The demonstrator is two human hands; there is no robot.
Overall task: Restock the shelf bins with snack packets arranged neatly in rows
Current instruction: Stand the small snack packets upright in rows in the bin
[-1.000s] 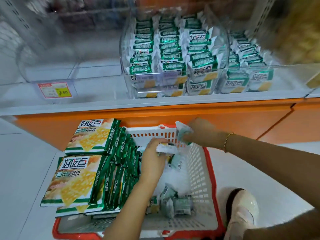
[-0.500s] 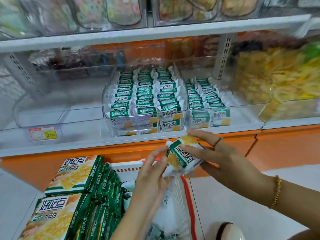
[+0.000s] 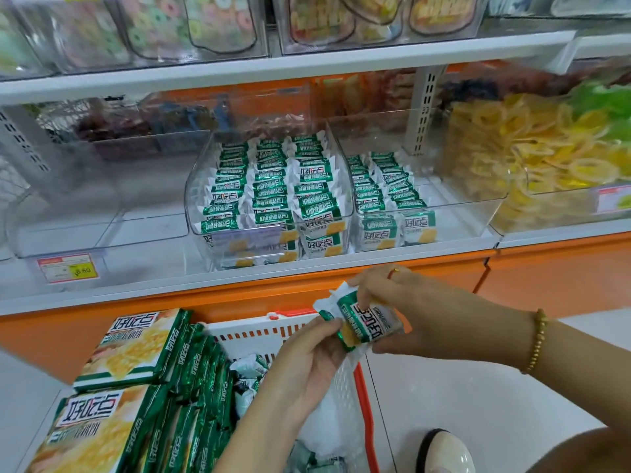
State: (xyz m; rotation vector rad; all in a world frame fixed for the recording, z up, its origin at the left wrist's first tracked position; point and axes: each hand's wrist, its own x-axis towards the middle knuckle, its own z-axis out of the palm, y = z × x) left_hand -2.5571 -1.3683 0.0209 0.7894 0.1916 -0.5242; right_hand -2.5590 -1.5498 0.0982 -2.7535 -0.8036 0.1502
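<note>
The hands had risen out of the basket (image 3: pixel 253 335), and the left hand (image 3: pixel 305 365) had closed on the packets (image 3: pixel 362 323), pinching their left end. The right hand (image 3: pixel 411 310) gripped their right end, thumb under and fingers over. The packets sat low, just right of centre, below the shelf edge and the filled bin (image 3: pixel 199 186). Big packs (image 3: pixel 131 346) stood in the basket at lower left.
</note>
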